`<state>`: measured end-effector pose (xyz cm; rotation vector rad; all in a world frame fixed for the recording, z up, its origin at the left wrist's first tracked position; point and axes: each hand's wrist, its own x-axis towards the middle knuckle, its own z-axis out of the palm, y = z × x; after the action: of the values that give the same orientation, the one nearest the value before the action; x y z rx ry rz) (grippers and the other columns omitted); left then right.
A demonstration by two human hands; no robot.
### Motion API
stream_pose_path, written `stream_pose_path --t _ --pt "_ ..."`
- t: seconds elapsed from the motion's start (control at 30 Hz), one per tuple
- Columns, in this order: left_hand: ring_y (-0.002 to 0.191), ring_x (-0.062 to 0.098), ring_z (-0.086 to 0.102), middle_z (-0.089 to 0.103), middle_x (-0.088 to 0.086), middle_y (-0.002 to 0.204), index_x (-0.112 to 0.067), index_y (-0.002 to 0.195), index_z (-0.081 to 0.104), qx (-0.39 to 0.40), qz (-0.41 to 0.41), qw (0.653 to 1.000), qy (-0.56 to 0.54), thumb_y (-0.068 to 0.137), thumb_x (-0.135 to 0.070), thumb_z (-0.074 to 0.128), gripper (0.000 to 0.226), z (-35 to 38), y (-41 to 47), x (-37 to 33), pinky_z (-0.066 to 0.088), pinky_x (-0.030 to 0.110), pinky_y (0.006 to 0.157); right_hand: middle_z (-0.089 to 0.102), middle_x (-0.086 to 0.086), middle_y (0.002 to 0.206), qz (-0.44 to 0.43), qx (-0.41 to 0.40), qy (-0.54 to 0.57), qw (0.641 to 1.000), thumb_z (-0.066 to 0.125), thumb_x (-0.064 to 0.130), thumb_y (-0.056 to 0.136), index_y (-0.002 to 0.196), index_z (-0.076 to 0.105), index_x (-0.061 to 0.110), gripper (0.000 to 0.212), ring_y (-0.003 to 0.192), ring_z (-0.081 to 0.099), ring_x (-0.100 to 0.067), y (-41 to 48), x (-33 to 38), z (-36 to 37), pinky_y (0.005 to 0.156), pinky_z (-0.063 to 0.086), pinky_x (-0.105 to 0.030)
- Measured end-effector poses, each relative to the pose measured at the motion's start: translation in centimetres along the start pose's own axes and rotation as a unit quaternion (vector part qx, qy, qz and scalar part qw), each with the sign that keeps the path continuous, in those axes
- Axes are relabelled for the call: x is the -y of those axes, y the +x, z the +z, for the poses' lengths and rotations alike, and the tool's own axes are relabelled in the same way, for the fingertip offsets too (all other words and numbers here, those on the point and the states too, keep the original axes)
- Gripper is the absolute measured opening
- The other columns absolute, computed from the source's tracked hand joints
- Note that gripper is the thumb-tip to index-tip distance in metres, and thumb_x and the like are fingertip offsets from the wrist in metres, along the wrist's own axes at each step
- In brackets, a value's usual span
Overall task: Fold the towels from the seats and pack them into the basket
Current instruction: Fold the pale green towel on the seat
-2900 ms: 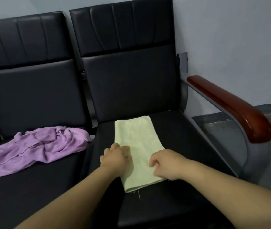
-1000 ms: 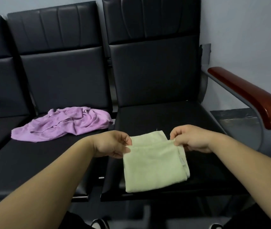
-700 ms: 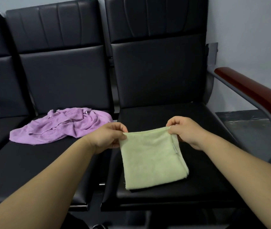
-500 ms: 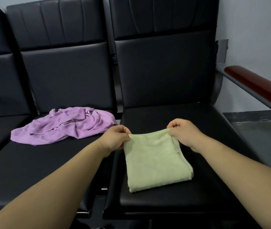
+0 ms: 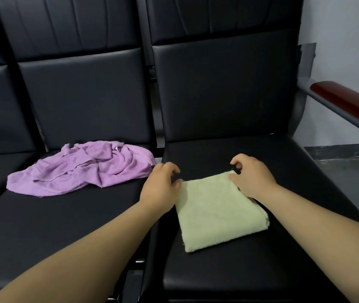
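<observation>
Pale green towel [image 5: 220, 213]: folded to a thick rectangle, lying flat on the right-hand seat [image 5: 261, 270], towards its front-left. Your left hand [image 5: 161, 189] sits at the towel's far-left corner, fingers curled, thumb tip touching the cloth edge. Your right hand [image 5: 252, 178] lies over the far-right corner, thumb on the top layer, fingers hooked just above the corner. Whether either hand actually pinches cloth can't be told from this angle. Purple towel [image 5: 82, 169]: crumpled, unfolded, on the next seat [image 5: 43, 226] to the left, just beside your left hand. Red-brown armrest [image 5: 344, 101] at far right.
</observation>
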<state>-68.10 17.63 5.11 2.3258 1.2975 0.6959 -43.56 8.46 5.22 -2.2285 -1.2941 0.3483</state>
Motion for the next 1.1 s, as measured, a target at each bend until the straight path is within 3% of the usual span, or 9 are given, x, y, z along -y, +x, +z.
stream_pose_path --t 0.13,0.23,0.4,0.57,0.7,0.83,0.9,1.0,1.1 --pt "0.074 0.006 0.053 0.059 -0.011 0.081 -0.028 0.103 0.06 0.113 0.117 0.986 -0.022 0.091 -0.02 0.061 0.015 -0.9 -3.7 -3.1 0.047 0.027 0.072 0.053 0.015 0.102 -0.086 -0.013 -0.036 0.996 0.061 0.022 0.094 0.099 0.06 0.034 0.014 0.086 0.057 -0.009 -2.8 1.5 -1.6 0.074 0.054 -0.034" --pt "0.087 0.008 0.054 0.06 -0.012 0.095 -0.027 0.114 0.059 0.188 0.173 0.967 0.018 0.097 -0.034 0.056 0.019 -0.1 -6.4 -2.8 0.048 0.029 0.084 0.063 0.012 0.089 -0.111 0.078 0.022 0.991 0.061 0.024 0.091 0.091 0.06 0.035 0.011 0.077 0.061 -0.009 -6.5 1.5 -1.7 0.072 0.055 -0.035" --pt "0.118 0.011 0.046 0.048 -0.012 0.126 -0.032 0.135 0.05 0.217 0.222 0.947 0.076 0.094 -0.064 0.045 0.053 0.5 -8.5 -0.6 0.037 0.03 0.108 0.052 0.031 0.124 -0.216 0.177 -0.102 0.955 0.063 0.061 0.089 0.129 0.054 0.043 0.045 0.119 0.045 0.008 -10.9 -1.5 -1.5 0.102 0.036 -0.016" --pt "0.13 0.011 0.04 0.043 -0.014 0.137 -0.033 0.145 0.045 0.222 0.188 0.954 0.067 0.089 -0.062 0.057 0.064 0.3 -9.4 -0.6 0.032 0.031 0.115 0.057 0.021 0.13 -0.229 0.117 -0.124 0.959 0.06 0.05 0.098 0.146 0.047 0.046 0.05 0.126 0.049 -0.003 -12.0 -2.3 -1.0 0.103 0.038 -0.019" --pt "0.123 0.008 0.045 0.052 -0.015 0.13 -0.036 0.139 0.05 0.221 0.156 0.962 0.037 0.083 -0.048 0.072 0.061 -0.4 -9.5 -1.2 0.037 0.027 0.109 0.068 0.014 0.114 -0.173 0.157 -0.071 0.97 0.067 0.045 0.096 0.127 0.054 0.052 0.034 0.107 0.064 -0.011 -11.8 -0.8 -2.4 0.094 0.051 -0.03" --pt "0.088 0.003 0.059 0.064 -0.015 0.103 -0.044 0.121 0.056 0.211 0.089 0.97 -0.079 0.079 -0.03 0.077 0.049 -1.0 -9.4 -1.4 0.052 0.026 0.084 0.061 0.003 0.071 -0.115 0.252 0.036 0.96 0.07 0.036 0.095 0.111 0.059 0.042 0.02 0.062 0.052 -0.018 -10.9 0.5 -4.7 0.07 0.05 -0.03" --pt "0.071 0.003 0.054 0.061 -0.012 0.09 -0.042 0.113 0.06 0.203 0.042 0.963 -0.171 0.079 -0.024 0.079 0.043 -1.2 -9.3 -1.6 0.049 0.022 0.07 0.053 0.006 0.062 -0.105 0.266 0.074 0.955 0.069 0.03 0.096 0.109 0.061 0.036 0.016 0.059 0.044 -0.012 -10.7 0.6 -5.4 0.067 0.045 -0.028" --pt "0.07 0.007 0.051 0.06 -0.005 0.083 -0.041 0.105 0.065 0.18 -0.007 0.945 -0.272 0.077 -0.03 0.077 0.033 -1.3 -8.9 -1.7 0.048 0.028 0.069 0.069 0.005 0.077 -0.089 0.272 0.118 0.951 0.076 0.034 0.092 0.108 0.065 0.035 0.02 0.068 0.056 -0.012 -10.6 0.5 -5.9 0.077 0.05 -0.023" --pt "0.086 0.009 0.061 0.071 -0.002 0.101 -0.037 0.1 0.068 0.149 -0.029 0.936 -0.319 0.078 -0.032 0.073 0.023 -1.4 -8.5 -1.8 0.053 0.035 0.084 0.074 0.008 0.106 -0.081 0.262 0.103 0.956 0.086 0.036 0.08 0.108 0.067 0.043 0.035 0.095 0.067 -0.007 -10.5 0.3 -6.2 0.087 0.052 -0.022"
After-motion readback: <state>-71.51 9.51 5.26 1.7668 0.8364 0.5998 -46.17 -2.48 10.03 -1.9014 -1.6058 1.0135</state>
